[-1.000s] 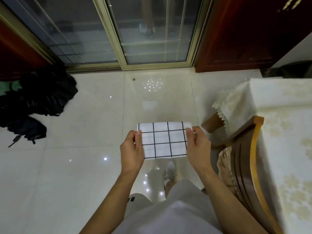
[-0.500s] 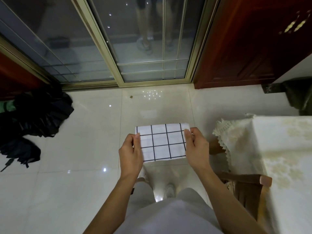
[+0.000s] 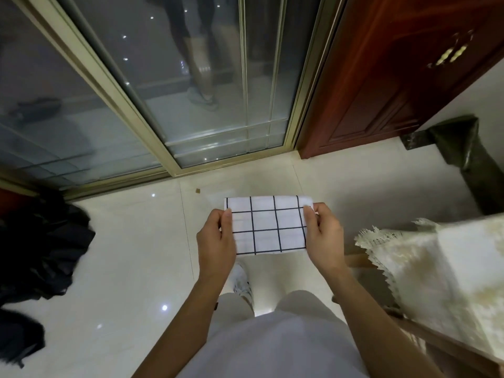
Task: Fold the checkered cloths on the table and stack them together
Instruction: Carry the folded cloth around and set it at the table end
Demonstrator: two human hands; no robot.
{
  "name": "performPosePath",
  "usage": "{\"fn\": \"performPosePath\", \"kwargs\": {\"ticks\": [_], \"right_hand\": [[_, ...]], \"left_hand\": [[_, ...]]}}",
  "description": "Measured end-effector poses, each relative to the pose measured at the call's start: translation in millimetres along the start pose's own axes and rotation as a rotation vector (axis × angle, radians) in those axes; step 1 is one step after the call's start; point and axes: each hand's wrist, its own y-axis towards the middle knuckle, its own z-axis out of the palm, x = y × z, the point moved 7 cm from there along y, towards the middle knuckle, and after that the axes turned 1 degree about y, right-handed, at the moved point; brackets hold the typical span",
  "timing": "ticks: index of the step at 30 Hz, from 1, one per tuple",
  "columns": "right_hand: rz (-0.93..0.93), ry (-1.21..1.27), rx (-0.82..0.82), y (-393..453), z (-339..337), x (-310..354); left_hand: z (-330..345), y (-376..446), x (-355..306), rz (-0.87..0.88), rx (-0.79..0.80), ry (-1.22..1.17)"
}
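Observation:
A folded white checkered cloth with black grid lines hangs in the air in front of me, above the pale floor tiles. My left hand pinches its left edge, thumb on top. Its right edge is pinched the same way by my right hand. The cloth is a small flat rectangle, stretched between both hands. No other checkered cloth is in view.
The table with a cream lace-edged cover stands at the right, a wooden chair beside it. Glass sliding doors are ahead, a dark red cabinet at the upper right, black bags on the floor at left.
My view has tilted up and turned away from the table, which now sits further right. Both hands keep the same hold on the folded cloth.

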Motion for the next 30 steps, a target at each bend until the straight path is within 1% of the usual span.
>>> {"fn": "performPosePath", "kwargs": {"ticks": [4, 7, 10, 15, 19, 23, 30], "right_hand": [[0.063, 0.009, -0.069, 23.6, 17.7, 11.3], [0.097, 0.018, -0.116, 35.2, 17.8, 11.5], [0.122, 0.012, -0.178, 49.1, 8.9, 8.6], [0.173, -0.010, -0.248, 79.9, -13.1, -9.8], [0.215, 0.013, -0.329, 119.0, -41.9, -23.6], [0.286, 0.072, -0.401, 161.3, -79.2, -50.6], [0.391, 0.116, -0.509, 235.4, -167.8, -89.4]], "left_hand": [[0.0, 49.6, -4.7, 0.023, 0.068, 0.018], [11.4, 73.1, -4.3, 0.037, 0.122, 0.056], [31.7, 92.3, -13.8, 0.046, 0.181, 0.090], [77.9, 125.5, -40.0, 0.115, 0.298, 0.100], [132.1, 153.4, -71.2, 0.173, 0.365, 0.129], [201.9, 181.0, -104.8, 0.219, 0.426, 0.206], [329.4, 209.6, -177.8, 0.351, 0.531, 0.228]]}}
